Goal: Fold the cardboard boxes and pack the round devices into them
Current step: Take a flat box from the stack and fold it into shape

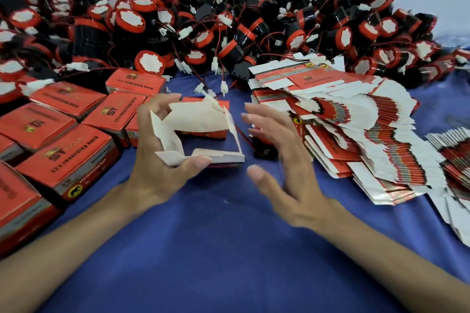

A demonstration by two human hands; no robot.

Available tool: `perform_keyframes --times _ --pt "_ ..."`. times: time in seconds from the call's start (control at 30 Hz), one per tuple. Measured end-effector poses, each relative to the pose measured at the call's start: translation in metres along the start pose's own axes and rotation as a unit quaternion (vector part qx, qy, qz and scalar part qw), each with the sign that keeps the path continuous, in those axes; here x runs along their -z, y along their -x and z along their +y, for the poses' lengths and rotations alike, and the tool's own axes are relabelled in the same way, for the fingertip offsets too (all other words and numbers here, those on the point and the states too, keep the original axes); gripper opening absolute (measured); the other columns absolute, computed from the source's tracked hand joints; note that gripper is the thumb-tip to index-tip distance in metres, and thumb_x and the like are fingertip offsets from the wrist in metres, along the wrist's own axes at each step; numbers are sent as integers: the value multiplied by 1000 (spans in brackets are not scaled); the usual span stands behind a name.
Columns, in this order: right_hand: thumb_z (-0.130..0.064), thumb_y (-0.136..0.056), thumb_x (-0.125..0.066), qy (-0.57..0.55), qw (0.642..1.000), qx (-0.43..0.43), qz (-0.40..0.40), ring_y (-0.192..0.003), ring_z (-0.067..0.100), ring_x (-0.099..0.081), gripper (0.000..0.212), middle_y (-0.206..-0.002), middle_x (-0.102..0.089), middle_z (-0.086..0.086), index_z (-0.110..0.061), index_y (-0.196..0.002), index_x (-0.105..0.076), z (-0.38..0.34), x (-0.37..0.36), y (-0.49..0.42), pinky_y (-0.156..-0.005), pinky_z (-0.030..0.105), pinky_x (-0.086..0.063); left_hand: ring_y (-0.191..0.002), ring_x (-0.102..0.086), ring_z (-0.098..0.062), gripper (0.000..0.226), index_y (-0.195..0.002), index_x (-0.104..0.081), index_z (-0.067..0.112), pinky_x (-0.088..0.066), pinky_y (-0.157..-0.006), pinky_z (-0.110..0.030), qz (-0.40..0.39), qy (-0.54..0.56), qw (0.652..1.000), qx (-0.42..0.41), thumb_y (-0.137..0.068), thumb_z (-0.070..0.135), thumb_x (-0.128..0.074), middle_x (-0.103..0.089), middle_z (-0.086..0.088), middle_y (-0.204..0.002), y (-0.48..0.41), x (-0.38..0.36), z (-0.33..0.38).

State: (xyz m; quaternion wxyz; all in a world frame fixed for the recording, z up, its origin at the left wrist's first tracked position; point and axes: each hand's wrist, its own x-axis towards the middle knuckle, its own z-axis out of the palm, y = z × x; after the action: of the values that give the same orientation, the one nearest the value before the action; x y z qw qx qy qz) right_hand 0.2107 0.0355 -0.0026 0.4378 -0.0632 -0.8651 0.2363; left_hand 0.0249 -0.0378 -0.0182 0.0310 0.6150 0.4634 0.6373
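The left hand [152, 160] grips a half-opened cardboard box [201, 119] above the blue cloth [216, 249], thumb on its near edge — the right hand [283, 170] hovers just beside it, fingers spread, holding nothing; round devices [129, 21] lie heaped behind

We see a deep blue surface [229, 249]. The closed boxes [63, 155] are red with black lettering and a grey side band. The open box [198, 119] shows plain white inside. The round devices [150, 61] are black with red rims and white centres. The flat boxes [356, 134] fan out in red, white and grey stripes.
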Motion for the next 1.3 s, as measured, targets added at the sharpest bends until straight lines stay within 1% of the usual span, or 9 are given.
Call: perform_keyframes --times 0.1,0.23,0.37,0.47,0.63,0.8,0.97,1.13,1.3 --pt "-32 -98 -47 -57 997 16 -51 -142 29 -29 51 -146 -32 20 1 -135 -37 -7 -16 -2 -113 39 -28 -106 -53 -12 55 -127 -27 24 -43 -93 -23 -60 57 994 -69 -92 60 -48 -48 -1 -121 -2 -2 0" --pt "-33 -101 -41 -157 988 -13 -1 -131 28 -42 39 -135 -45 12 -6 -128 -45 -12 -26 0 -106 36 -34 -100 -51 -25 44 -134 -33 39 -42 -87 -38 -84 42 994 -61 -95 60 -38 -47 -8 -115 2 -2 -2" --pt "-20 -93 -45 -211 977 -35 19 -119 33 -50 12 -125 -51 15 -21 -106 -45 -12 -19 -7 -96 40 -40 -108 -51 -14 32 -131 -37 33 -39 -94 -28 -60 34 996 -58 -100 42 -39 -48 -3 -119 6 -4 0" --pt "-9 -90 -52 -173 980 -44 91 -108 27 -59 25 -115 -57 13 -26 -96 -36 -9 -22 -7 -89 34 -46 -109 -52 -8 43 -130 -39 38 -38 -95 -23 -43 36 997 -46 -92 17 -42 -51 3 -120 8 -5 0" --pt "-4 -90 -52 -124 985 -37 113 -110 16 -59 39 -119 -57 -3 -20 -123 -39 -9 -31 -1 -90 24 -45 -109 -52 -4 52 -129 -39 37 -37 -95 -21 -23 9 997 -77 -87 6 -43 -51 12 -119 7 -7 2" --pt "0 -87 -48 -109 988 -31 107 -109 16 -62 27 -114 -62 7 -15 -109 -44 -11 -29 -2 -85 24 -47 -101 -56 -16 50 -122 -31 24 -43 -91 -32 -4 43 990 -134 -83 -5 -41 -51 -12 -107 4 -13 6" --pt "3 -81 -47 -79 991 -57 86 -95 -10 -52 37 -110 -58 -4 -13 -114 -51 -9 -29 0 -82 11 -40 -103 -52 -10 40 -109 -33 25 -41 -90 -26 -1 44 993 -109 -83 -4 -42 -49 -10 -107 5 -12 7" --pt "-7 -92 -54 -83 994 -1 75 -114 23 -58 33 -123 -58 14 2 -124 -56 -6 -29 0 -94 31 -45 -97 -54 -11 22 -103 -47 12 -42 -85 -23 -14 -25 992 -121 -85 1 -43 -53 -9 -99 3 -9 9" --pt "-25 -102 -38 -92 994 -52 27 -125 12 -47 41 -130 -49 6 3 -132 -40 -8 -23 -3 -101 22 -35 -100 -49 3 24 -112 -61 4 -38 -86 -16 15 -102 986 -130 -93 12 -49 -52 -2 -98 1 -6 10"
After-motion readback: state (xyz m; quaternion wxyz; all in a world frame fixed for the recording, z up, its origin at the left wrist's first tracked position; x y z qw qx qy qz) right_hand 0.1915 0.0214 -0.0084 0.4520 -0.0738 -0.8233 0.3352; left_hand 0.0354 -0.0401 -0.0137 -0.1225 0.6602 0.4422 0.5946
